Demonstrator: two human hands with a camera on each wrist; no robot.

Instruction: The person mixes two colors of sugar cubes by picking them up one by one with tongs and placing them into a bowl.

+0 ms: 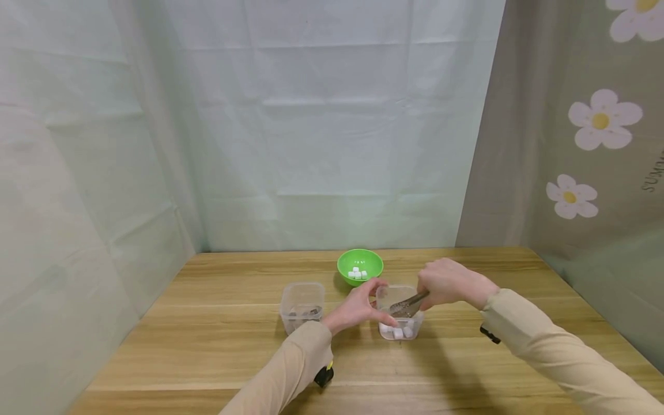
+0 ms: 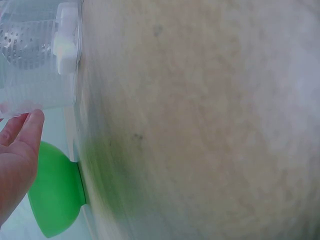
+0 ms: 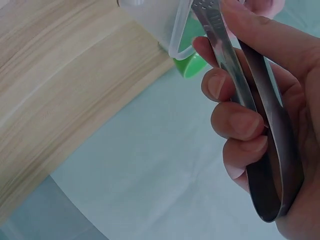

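My right hand holds metal tongs, fingers and thumb wrapped round both arms. The perforated end of the tongs dips into a clear plastic container. White cubes lie at the bottom of that container. My left hand grips the container from its left side, thumb at the front rim and fingers towards the back. In the left wrist view, fingertips touch the container's wall. Whether the tongs pinch a cube cannot be made out.
Behind the container stands a green bowl with several white cubes in it. A second clear container, holding dark pieces, stands to the left, by my left forearm. All stand on a wooden table, with pale curtains behind.
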